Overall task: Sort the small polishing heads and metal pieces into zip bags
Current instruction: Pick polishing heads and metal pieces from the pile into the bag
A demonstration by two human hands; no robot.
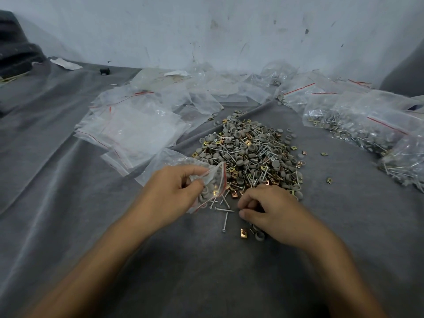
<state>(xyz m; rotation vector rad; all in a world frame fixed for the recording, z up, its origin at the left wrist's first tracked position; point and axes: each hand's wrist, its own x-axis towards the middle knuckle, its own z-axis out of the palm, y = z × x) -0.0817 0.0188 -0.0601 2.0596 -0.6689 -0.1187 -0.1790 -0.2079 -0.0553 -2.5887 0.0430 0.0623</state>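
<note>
Your left hand (171, 187) pinches a small zip bag (212, 184) and holds its mouth open toward the big pile (250, 154), so pieces can drop straight in. Your right hand (267, 208) rests curled at the near edge of the pile, fingers bunched over loose pieces; I cannot tell if it holds one. A few screws (223, 208) lie just in front of the pile, between your hands.

Grey cloth (68, 180) underneath; scuffed white wall (229, 31) behind; small black block (104, 71) far left.
</note>
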